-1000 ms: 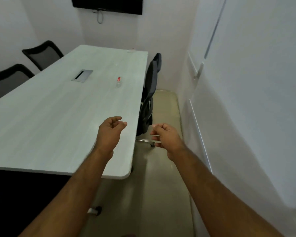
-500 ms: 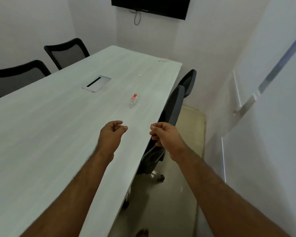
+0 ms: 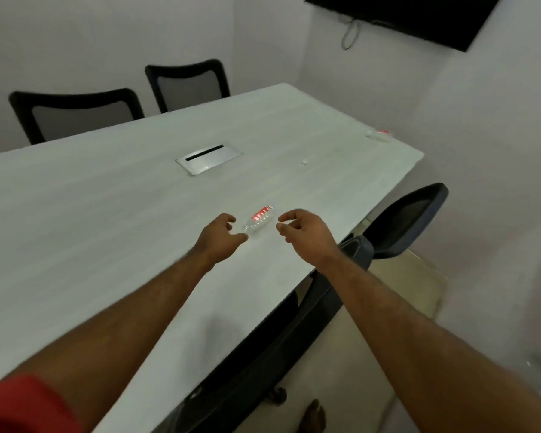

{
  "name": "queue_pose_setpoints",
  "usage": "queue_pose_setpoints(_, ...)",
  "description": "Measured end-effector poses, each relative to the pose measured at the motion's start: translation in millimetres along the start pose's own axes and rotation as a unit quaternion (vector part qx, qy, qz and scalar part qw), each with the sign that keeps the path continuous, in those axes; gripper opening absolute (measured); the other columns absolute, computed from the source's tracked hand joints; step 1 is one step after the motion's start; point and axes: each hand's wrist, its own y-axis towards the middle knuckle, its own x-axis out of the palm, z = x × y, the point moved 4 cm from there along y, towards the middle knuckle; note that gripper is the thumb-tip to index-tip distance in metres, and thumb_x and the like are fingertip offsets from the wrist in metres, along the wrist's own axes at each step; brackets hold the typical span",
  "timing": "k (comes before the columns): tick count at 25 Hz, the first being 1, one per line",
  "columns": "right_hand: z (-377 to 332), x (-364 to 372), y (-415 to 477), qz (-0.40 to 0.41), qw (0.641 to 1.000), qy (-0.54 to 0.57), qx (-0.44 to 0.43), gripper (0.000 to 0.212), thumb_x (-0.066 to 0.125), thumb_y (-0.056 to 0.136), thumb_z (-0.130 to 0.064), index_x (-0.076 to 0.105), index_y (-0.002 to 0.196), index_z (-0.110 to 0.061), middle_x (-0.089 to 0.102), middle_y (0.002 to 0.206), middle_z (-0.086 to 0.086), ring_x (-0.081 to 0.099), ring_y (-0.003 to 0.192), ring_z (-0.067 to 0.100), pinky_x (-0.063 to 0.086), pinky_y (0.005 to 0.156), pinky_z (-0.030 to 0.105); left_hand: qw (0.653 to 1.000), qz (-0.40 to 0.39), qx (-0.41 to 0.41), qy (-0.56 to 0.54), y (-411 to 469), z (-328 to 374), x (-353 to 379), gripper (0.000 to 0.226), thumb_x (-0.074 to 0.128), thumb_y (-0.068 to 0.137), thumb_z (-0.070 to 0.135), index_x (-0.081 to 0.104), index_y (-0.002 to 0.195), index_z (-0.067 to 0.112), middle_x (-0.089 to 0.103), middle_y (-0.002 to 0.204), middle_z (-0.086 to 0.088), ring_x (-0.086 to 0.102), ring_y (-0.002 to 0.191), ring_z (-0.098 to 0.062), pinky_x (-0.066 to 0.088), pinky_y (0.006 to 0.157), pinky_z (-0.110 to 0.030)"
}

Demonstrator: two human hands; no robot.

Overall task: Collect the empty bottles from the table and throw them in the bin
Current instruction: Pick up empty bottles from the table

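Lying on the table [image 3: 107, 232]: two bottles [image 3: 258, 220], one cap [image 3: 304, 162].

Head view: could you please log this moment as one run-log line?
phase: reaching | target: near bottle lying on table | left hand open | right hand open | far bottle untouched

Two bottles [image 3: 258, 220] [image 3: 378, 135], four chairs [image 3: 75, 115] [image 3: 188, 84] [image 3: 409, 220] [image 3: 263, 354], one table [image 3: 107, 229].
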Motion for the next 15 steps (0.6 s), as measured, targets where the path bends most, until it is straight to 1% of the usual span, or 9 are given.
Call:
queue_pose_setpoints(1, 7, -6, 20, -0.020, 1.000, -0.015, -0.010, 0.027, 0.065, 0.089, -0.036, 0.068, 0.111, -0.021, 0.072, 0.092, 0.004, 0.070, 0.087, 0.021, 0.057, 0.079, 0.037, 0.999, 0.003, -0.018, 0.034, 16, 0, 12, 0.067, 0.076, 0.077, 0.031, 0.047, 0.136, 0.015, 0.055, 0.132, -0.009, 0.057, 0.111, -0.025, 0.050, 0.082, -0.033)
queue_pose_setpoints(3, 23, -16, 68, -0.090, 0.994, -0.054, -0.033, 0.030, 0.066, 0.089, -0.037, 0.067, 0.113, -0.019, 0.071, 0.091, 0.003, 0.069, 0.088, 0.021, 0.057, 0.082, 0.038, 0.993, 0.026, -0.072, 0.093, 51, -7, 47, 0.083, 0.080, 0.073, 0.034, 0.040, 0.143, 0.011, 0.049, 0.143, -0.015, 0.052, 0.125, -0.031, 0.048, 0.095, -0.036)
queue_pose_setpoints(6, 40, -14, 121, -0.161, 0.980, -0.100, -0.053, 0.033, 0.067, 0.089, -0.036, 0.067, 0.116, -0.017, 0.069, 0.096, 0.003, 0.067, 0.090, 0.021, 0.054, 0.081, 0.034, 0.971, 0.033, -0.142, 0.190, 79, -37, 89, 0.104, 0.080, 0.069, 0.051, 0.029, 0.149, 0.009, 0.039, 0.151, -0.017, 0.042, 0.136, -0.034, 0.042, 0.105, -0.041)
queue_pose_setpoints(8, 52, -8, 156, -0.196, 0.972, -0.120, -0.056, 0.030, 0.070, 0.088, -0.034, 0.068, 0.113, -0.017, 0.069, 0.097, 0.003, 0.066, 0.090, 0.020, 0.051, 0.076, 0.029, 0.945, 0.023, -0.184, 0.268, 94, -54, 113, 0.113, 0.077, 0.062, 0.063, 0.024, 0.149, 0.014, 0.034, 0.153, -0.014, 0.035, 0.140, -0.034, 0.041, 0.107, -0.047)
queue_pose_setpoints(10, 59, 4, 190, -0.237, 0.960, -0.135, -0.063, 0.028, 0.072, 0.085, -0.034, 0.069, 0.108, -0.018, 0.068, 0.094, 0.001, 0.065, 0.086, 0.019, 0.046, 0.071, 0.027, 0.921, 0.008, -0.207, 0.331, 108, -62, 130, 0.115, 0.077, 0.057, 0.067, 0.023, 0.147, 0.020, 0.031, 0.151, -0.009, 0.029, 0.141, -0.035, 0.038, 0.105, -0.055)
queue_pose_setpoints(12, 63, 19, 215, -0.261, 0.947, -0.164, -0.090, 0.027, 0.073, 0.083, -0.033, 0.069, 0.107, -0.019, 0.066, 0.093, -0.001, 0.063, 0.085, 0.017, 0.042, 0.069, 0.025, 0.911, -0.004, -0.233, 0.340, 117, -64, 136, 0.120, 0.080, 0.055, 0.065, 0.019, 0.148, 0.020, 0.022, 0.156, -0.007, 0.020, 0.144, -0.037, 0.034, 0.107, -0.060)
queue_pose_setpoints(13, 66, 26, 222, -0.263, 0.941, -0.182, -0.111, 0.029, 0.073, 0.083, -0.032, 0.069, 0.109, -0.019, 0.065, 0.095, -0.002, 0.062, 0.087, 0.017, 0.041, 0.070, 0.025, 0.909, -0.011, -0.244, 0.337, 118, -64, 136, 0.124, 0.081, 0.054, 0.064, 0.017, 0.150, 0.019, 0.015, 0.160, -0.007, 0.015, 0.147, -0.037, 0.031, 0.108, -0.062)
queue_pose_setpoints(15, 78, 43, 240, -0.275, 0.920, -0.229, -0.160, 0.038, 0.072, 0.082, -0.032, 0.066, 0.118, -0.020, 0.066, 0.104, -0.001, 0.062, 0.098, 0.021, 0.045, 0.077, 0.027, 0.905, -0.018, -0.265, 0.332, 128, -70, 139, 0.129, 0.082, 0.053, 0.063, 0.013, 0.152, 0.017, 0.006, 0.163, -0.005, 0.006, 0.149, -0.038, 0.028, 0.109, -0.064)
